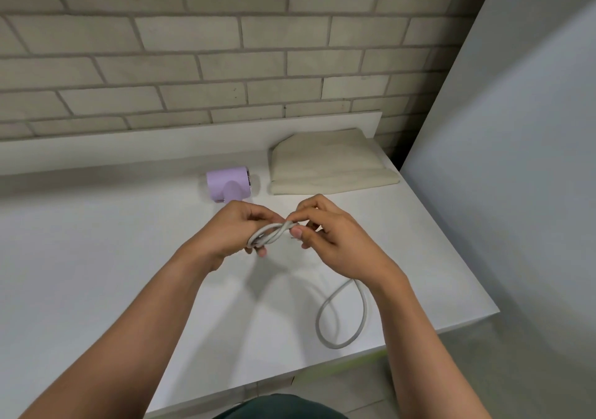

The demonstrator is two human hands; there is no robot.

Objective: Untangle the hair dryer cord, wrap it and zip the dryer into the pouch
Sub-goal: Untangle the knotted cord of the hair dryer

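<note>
Close together above the table, left hand and right hand, each in a curled pinch on the cord.

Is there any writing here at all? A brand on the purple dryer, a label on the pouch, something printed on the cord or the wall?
No text can be read anywhere.
Dryer: plain lilac shell, no brand shows on this side.
Pouch: plain beige cloth, no label in view.
Cord: plain grey; any print would be too small to read.
Brick wall: no sign or number.
</note>
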